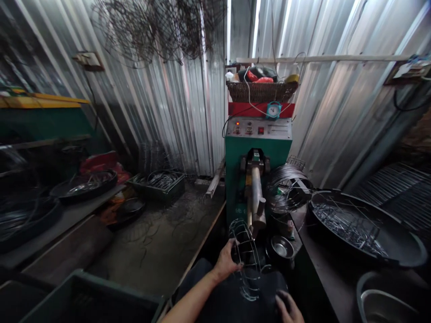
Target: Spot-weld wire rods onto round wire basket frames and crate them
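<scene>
My left hand (226, 261) grips a round wire cage (244, 246) and holds it up against the arm (256, 197) of a green spot-welding machine (257, 148). The cage's lower wire rings hang over my dark lap. My right hand (288, 308) rests low at the frame's bottom edge on the dark cloth, fingers curled; whether it holds anything is hidden. A small metal bowl (282, 246) sits just right of the cage.
A large black pan (367, 233) of cut wire pieces lies on the right, a wire coil (286, 184) beside the machine. Trays with wire parts (161, 181) and dark pans (84, 184) stand left. Corrugated metal walls surround; a basket (262, 89) tops the machine.
</scene>
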`<act>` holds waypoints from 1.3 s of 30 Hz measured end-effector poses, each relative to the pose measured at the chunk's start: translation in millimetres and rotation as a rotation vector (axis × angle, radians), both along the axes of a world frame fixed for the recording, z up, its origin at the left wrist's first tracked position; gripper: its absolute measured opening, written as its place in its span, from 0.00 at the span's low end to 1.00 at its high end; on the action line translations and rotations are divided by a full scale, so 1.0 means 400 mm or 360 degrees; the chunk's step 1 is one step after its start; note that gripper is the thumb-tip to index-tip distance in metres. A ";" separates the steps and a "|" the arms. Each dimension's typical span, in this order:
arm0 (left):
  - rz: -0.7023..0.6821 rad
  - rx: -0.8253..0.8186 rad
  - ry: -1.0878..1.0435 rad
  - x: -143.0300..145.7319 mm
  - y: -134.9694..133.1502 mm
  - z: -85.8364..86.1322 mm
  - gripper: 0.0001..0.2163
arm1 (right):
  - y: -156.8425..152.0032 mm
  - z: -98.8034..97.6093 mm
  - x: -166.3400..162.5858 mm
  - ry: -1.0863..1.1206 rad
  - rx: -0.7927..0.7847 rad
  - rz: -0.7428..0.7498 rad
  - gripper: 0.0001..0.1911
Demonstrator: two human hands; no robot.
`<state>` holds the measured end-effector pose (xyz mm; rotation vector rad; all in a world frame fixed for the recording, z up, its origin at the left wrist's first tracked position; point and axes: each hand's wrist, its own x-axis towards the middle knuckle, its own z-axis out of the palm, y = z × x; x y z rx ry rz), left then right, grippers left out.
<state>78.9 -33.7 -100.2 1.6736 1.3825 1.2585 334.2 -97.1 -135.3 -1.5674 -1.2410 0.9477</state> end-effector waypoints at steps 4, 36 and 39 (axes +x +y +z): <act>-0.0203 0.0057 -0.0129 -0.004 -0.014 -0.020 0.26 | 0.023 0.150 -0.040 0.0156 0.0017 0.0094 0.24; -0.0188 -0.0098 -0.0227 0.055 0.007 -0.002 0.23 | 0.084 0.275 -0.155 0.0317 0.0045 0.0470 0.18; -0.0190 -0.0119 -0.0234 0.049 0.003 -0.004 0.24 | 0.053 0.279 -0.140 0.0250 -0.0008 0.0517 0.18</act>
